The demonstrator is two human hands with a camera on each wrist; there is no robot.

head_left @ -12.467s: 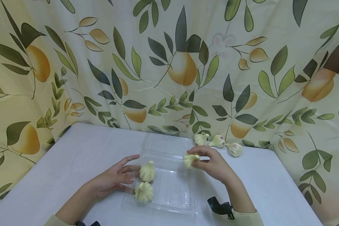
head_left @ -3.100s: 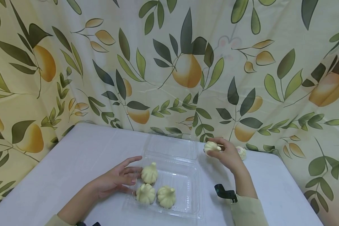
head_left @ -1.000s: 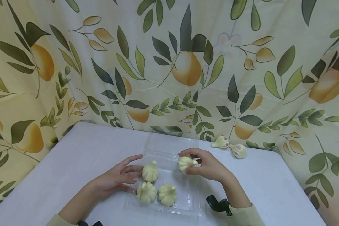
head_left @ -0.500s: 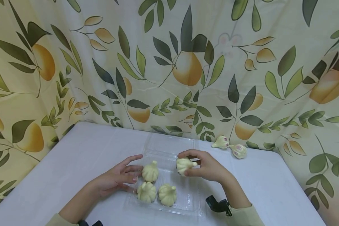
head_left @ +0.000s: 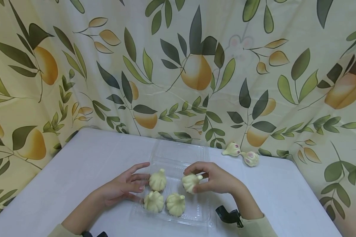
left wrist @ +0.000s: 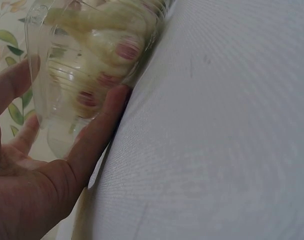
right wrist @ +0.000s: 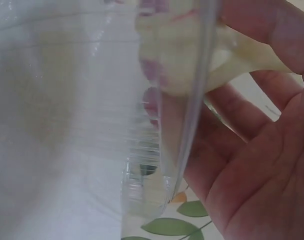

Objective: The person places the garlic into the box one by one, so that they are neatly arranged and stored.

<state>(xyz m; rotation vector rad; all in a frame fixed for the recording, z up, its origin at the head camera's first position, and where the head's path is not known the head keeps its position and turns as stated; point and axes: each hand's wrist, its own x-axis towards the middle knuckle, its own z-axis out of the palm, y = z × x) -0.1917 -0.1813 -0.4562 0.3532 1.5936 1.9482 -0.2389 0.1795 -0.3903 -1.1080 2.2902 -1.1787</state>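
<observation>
Here's the left hand (head_left: 123,186), fingers spread and relaxed along the outer left wall of the clear, ribbed plastic box (head_left: 195,210), most likely to steady something so light, while the right hand (head_left: 218,177) pinches a pale cream, ridged garlic bulb (head_left: 190,183) by its sides over the box's far right part, perhaps to keep its underside free; whether it touches bottom, I can't tell. Inside the box sit three matching cream bulbs (head_left: 154,201), stems up, two at the left, one near the front, with two purple-flecked bulbs (head_left: 250,158) lying beyond its far right corner on the white-covered desk (head_left: 101,151).
</observation>
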